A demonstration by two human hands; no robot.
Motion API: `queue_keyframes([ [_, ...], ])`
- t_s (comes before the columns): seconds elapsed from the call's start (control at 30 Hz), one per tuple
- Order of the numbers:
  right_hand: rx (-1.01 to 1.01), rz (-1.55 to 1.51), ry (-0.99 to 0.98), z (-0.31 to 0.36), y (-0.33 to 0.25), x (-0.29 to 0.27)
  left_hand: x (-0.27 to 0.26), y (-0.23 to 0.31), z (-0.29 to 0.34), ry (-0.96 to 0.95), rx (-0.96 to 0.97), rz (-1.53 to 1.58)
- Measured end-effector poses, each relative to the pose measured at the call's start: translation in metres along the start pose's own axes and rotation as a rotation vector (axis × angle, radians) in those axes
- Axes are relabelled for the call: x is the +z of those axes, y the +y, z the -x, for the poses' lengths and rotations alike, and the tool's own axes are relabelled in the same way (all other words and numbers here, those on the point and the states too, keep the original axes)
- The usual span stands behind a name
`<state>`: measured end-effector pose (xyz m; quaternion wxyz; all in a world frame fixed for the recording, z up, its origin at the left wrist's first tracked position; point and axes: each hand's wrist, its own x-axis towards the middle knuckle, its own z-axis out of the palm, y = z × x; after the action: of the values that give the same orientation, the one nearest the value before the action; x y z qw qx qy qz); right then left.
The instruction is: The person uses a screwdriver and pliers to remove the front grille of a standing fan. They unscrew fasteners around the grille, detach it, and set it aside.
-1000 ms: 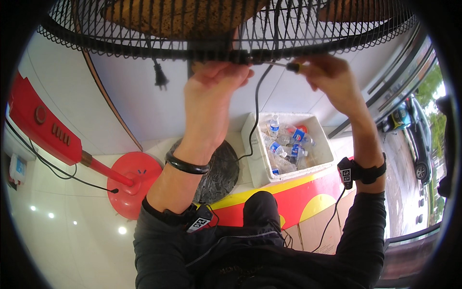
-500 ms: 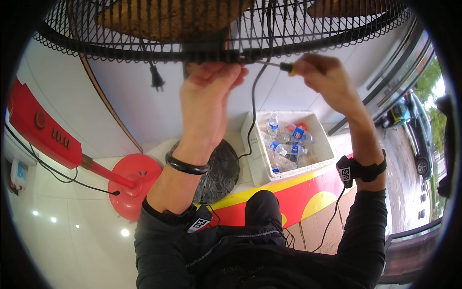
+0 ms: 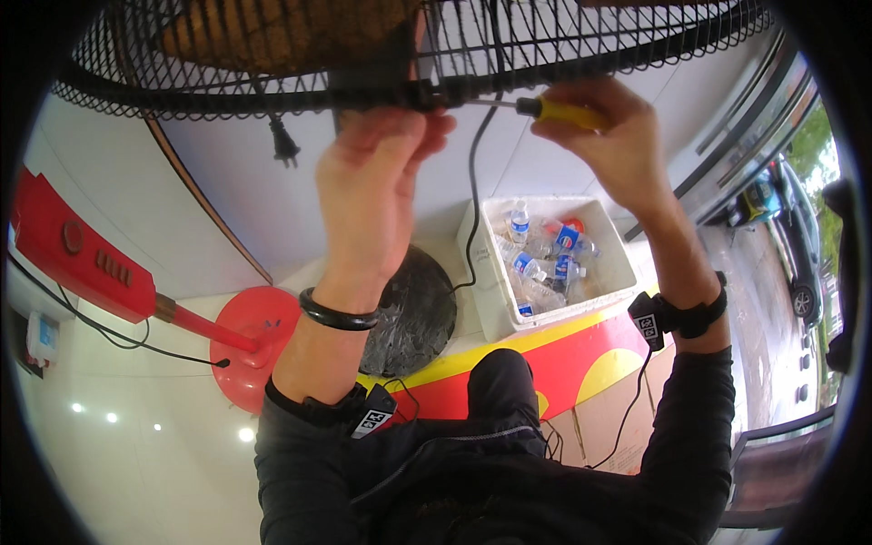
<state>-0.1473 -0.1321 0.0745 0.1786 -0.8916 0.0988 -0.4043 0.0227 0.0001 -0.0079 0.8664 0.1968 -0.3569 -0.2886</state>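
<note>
A black wire fan guard [image 3: 563, 68] spans the top of the view, with a brown, dirty-looking blade [image 3: 272, 41] behind it. Closed fingers of my left hand [image 3: 372, 177] are bent up under the guard's lower rim, beside a small black clip [image 3: 436, 98]. Whatever they pinch there is hidden. In my right hand [image 3: 618, 136] is a screwdriver [image 3: 572, 113] with a yellow and black handle. It lies almost level, its thin metal shaft pointing left and its tip at the clip.
Below stands a white foam box [image 3: 554, 313] of empty plastic bottles, beside a round black base [image 3: 413, 318]. A red stand fan [image 3: 86, 245] leans at the left. A power plug [image 3: 284, 143] and a black cable [image 3: 474, 191] hang behind my hands. Flattened cardboard [image 3: 599, 427] lies near my legs.
Both hands and the rim have shifted slightly left in view. More of the screwdriver's yellow handle now shows in my right hand. Its tip stays by the clip.
</note>
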Motion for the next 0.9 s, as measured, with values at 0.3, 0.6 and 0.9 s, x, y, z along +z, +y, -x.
queue_keyframes([
  [0.3,0.239,-0.416,-0.119,-0.004,0.0,-0.016,0.004,0.001,-0.002,0.026,-0.045,-0.032],
  [0.6,0.383,0.012,-0.398,-0.011,-0.008,-0.033,0.005,0.002,-0.002,0.034,-0.049,-0.033],
  [0.9,-0.004,0.091,-0.082,-0.002,-0.003,-0.014,0.002,0.0,-0.003,-0.008,-0.05,-0.012],
])
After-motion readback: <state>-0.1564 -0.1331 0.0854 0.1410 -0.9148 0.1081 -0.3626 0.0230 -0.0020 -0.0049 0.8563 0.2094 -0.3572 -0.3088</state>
